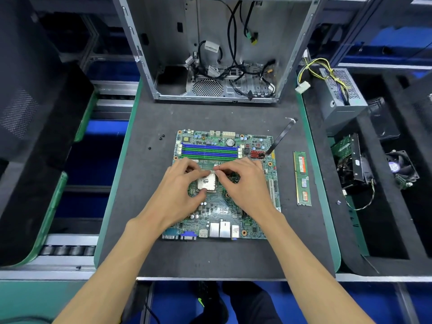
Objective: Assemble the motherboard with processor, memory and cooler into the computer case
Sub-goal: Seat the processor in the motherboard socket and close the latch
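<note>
Bottom of the frame is just two bare forearms coming up from the lower corners, meeting over the motherboard (224, 183) lying flat mid-frame on the dark mat (210, 256). Left hand (181, 185) has its fingers curled down on the processor (207, 182), thumb touching its near edge and fingertips at the far edge, so it's basically pinching the chip in its socket area. Right hand (243, 181) is just beside it, thumb and forefinger pressed together on what looks like a thin metal bit at the chip's top right corner; can't tell exactly what that piece is. Past the knuckles you get the blue and green memory slots (210, 150), all bare. A memory stick (302, 178) lies on the mat right of the board, not touching it. A few small black screws (161, 137) sit left of the board. Center right there's a cooler fan (401, 169) in a black tray. Top center, the computer case (215, 50) lies open with loose cables inside, and a power supply (339, 94) sits to its right.
</note>
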A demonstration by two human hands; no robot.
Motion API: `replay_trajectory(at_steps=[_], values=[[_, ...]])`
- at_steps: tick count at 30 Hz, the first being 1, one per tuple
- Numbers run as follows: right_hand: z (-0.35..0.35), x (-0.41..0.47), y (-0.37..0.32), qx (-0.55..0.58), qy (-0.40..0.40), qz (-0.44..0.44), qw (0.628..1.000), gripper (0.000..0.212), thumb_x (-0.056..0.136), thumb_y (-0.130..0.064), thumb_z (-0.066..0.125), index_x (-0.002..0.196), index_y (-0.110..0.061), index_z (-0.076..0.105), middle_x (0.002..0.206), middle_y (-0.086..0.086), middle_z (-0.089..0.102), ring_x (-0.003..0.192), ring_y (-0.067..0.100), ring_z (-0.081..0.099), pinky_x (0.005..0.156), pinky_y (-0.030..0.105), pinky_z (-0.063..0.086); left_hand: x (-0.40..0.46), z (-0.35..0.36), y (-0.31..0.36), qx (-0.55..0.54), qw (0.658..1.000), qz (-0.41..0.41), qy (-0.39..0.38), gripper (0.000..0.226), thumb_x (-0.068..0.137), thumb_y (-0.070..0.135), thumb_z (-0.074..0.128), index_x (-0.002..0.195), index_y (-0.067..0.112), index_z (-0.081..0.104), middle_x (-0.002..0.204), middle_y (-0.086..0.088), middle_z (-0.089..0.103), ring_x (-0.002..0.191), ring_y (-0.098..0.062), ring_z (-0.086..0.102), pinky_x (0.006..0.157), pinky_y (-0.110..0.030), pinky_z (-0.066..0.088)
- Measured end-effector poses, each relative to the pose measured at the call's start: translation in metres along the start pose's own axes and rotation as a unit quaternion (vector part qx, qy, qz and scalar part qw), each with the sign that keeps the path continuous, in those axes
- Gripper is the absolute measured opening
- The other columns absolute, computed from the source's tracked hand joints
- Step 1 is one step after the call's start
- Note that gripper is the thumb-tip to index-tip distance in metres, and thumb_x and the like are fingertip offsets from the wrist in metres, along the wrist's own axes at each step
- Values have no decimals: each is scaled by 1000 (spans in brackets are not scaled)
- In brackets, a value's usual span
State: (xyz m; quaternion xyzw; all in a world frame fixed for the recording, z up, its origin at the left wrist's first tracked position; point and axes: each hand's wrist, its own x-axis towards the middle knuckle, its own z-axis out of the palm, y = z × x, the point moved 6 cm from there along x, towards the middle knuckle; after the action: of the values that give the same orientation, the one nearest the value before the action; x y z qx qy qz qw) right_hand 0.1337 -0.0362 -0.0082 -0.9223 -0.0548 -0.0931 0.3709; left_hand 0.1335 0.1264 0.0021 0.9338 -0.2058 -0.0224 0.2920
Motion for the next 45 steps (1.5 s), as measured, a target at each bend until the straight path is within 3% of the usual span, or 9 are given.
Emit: replay_trajectory(at_steps=[7,14,21,45], values=[[0,0,-2,-1,1,-1,1000,13,92,-34,71,100,-26,78,90,-16,73,88,8,57,91,36,34,3,1,-4,3,1000,10,-14,44,81,19,77,124,21,68,106,6,51,102,-16,45,94,-37,38],[0,0,-1,2,2,1,1000,12,92,-35,70,99,-29,77,89,-18,71,88,5,56,91,34,33,0,1,-1,48,999,11,-5,43,84,25,75,126,23,67,108,5,53,104,-17,48,86,-28,28],[0,0,-2,8,1,2,1000,13,92,-34,71,100,-28,78,90,-17,73,88,7,58,92,36,34,-3,2,0,45,999,16,-19,42,89,24,70,131,23,62,112,5,50,110,-15,46,93,-30,28],[0,0,-1,9,4,1,1000,10,92,-32,72,98,-27,78,88,-16,73,86,9,58,89,37,36,-1,3,-5,46,998,28,-14,42,87,27,71,128,26,64,110,7,51,107,-11,44,88,-24,25]])
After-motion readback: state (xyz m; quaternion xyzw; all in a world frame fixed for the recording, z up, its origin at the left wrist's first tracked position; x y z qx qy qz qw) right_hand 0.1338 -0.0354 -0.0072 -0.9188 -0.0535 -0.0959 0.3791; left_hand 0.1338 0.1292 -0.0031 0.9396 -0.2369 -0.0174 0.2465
